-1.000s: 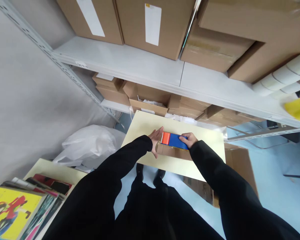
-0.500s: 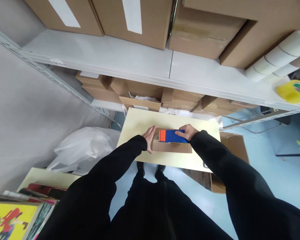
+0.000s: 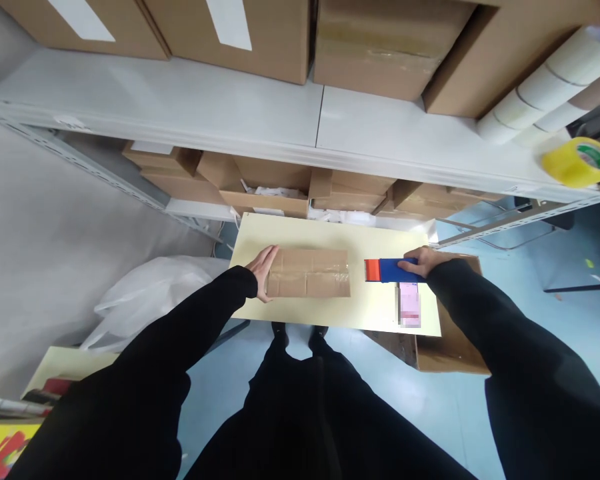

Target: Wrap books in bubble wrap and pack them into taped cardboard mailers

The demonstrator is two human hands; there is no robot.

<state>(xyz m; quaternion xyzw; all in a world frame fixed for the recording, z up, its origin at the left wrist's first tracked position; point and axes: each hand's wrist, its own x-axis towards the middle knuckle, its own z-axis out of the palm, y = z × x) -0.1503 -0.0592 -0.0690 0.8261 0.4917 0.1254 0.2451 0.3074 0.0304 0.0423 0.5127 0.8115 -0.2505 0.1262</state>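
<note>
A flat brown cardboard parcel (image 3: pixel 310 273) sealed with clear tape lies on a pale yellow table (image 3: pixel 300 233). My left hand (image 3: pixel 263 269) is open, its fingers stretched flat against the parcel's left end. My right hand (image 3: pixel 420 261) is closed on a blue tape dispenser with an orange-red end (image 3: pixel 386 270), held low over the table to the right of the parcel and apart from it. A small pink item (image 3: pixel 409 304) lies on the table just in front of the dispenser.
A grey metal shelf (image 3: pixel 230 113) runs above the table with large cardboard boxes (image 3: pixel 260 33) on it. White rolls (image 3: pixel 535 93) and a yellow tape roll (image 3: pixel 580 162) sit at its right end. Open cartons (image 3: pixel 275 187) fill the lower shelf. A white plastic bag (image 3: pixel 155 293) lies left; a carton (image 3: pixel 455 340) stands on the blue floor.
My right hand has drawn the dispenser off the parcel to the right, baring the taped top. My left hand has slid left with the parcel's end. The camera has tilted.
</note>
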